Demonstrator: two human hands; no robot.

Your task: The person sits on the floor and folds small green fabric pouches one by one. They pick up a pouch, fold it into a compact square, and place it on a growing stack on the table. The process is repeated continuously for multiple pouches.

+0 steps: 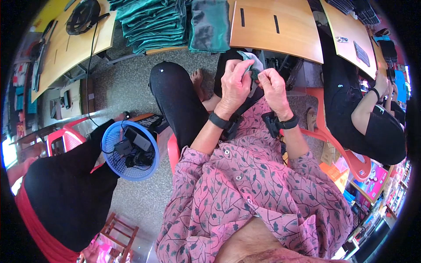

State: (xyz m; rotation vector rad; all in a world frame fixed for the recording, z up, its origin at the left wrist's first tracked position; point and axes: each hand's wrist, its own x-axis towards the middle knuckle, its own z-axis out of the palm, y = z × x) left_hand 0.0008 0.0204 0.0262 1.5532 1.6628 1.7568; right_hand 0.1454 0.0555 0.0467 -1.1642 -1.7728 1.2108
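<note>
My left hand point(236, 85) is closed in a pinch on a small piece of green and white cloth point(253, 60), held up over my lap. My right hand point(275, 91) is close beside it, thumb and forefinger pressed together at the cloth's darker green edge. Part of the cloth is hidden behind my fingers. Each wrist wears a black strap with a small dark device. Ahead, on the table, lie a tall stack of folded green satin cloths point(153, 24) and a lower green satin pile point(209, 26).
A wooden table point(276, 28) stands in front of my knees. On the floor to the left, a blue plastic basket point(151, 171) holds dark devices and cables. A person in black sits at the right, another at the left. A red plastic chair point(322, 118) is at the right.
</note>
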